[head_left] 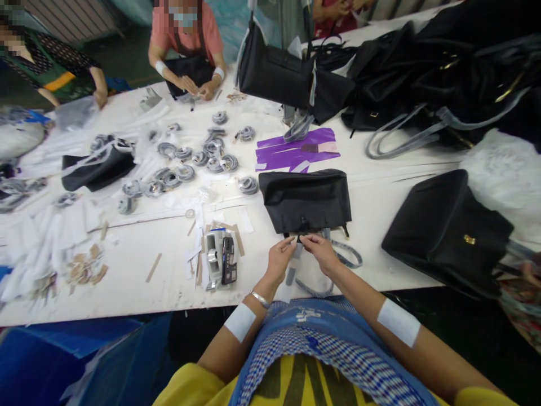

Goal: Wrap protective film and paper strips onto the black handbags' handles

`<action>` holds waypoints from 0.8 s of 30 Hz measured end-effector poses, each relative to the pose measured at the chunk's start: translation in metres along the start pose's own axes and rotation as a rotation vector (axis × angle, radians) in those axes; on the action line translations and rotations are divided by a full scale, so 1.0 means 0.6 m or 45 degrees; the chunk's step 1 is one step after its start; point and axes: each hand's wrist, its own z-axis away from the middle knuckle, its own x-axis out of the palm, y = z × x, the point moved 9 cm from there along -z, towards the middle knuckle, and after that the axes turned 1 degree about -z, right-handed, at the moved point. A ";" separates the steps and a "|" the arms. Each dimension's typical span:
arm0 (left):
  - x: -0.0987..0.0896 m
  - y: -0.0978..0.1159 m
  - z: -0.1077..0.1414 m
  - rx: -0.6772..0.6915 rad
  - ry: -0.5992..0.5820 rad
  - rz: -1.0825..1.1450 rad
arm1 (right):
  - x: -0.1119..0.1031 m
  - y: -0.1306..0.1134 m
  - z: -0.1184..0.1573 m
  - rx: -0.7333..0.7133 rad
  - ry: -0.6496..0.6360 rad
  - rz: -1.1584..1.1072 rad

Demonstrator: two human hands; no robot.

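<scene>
A black handbag point(305, 197) lies on the white table in front of me, its lower edge just beyond my fingers. My left hand point(280, 258) and my right hand point(320, 252) meet at that edge, thumbs and fingers pinched. Between the fingertips is a small black piece point(300, 239), perhaps a tab or strap end; its exact kind is too small to tell. Grey wrapped handles point(349, 255) loop out beside and below my right hand. Left of my left hand stands a tape dispenser point(221, 258) with a black side.
Several coiled grey straps point(213, 148) lie across the table's middle. Purple sheets point(296, 149) are beyond the bag. At right sit another black handbag point(443, 231) and white plastic wrapping point(501, 175). Black bags point(414, 73) pile up behind. Co-workers point(190, 45) work across the table.
</scene>
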 end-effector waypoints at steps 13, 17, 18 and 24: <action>0.044 0.029 -0.073 0.080 -0.060 -0.169 | 0.019 0.065 0.061 0.192 -0.247 -0.054; 0.057 0.022 -0.095 -0.032 -0.140 -0.279 | 0.018 0.086 0.079 0.267 -0.250 -0.112; 0.059 0.020 -0.100 -0.048 -0.158 -0.297 | 0.018 0.089 0.082 0.291 -0.266 -0.127; 0.068 0.009 -0.104 -0.093 -0.244 -0.310 | 0.006 0.086 0.058 0.389 -0.146 -0.326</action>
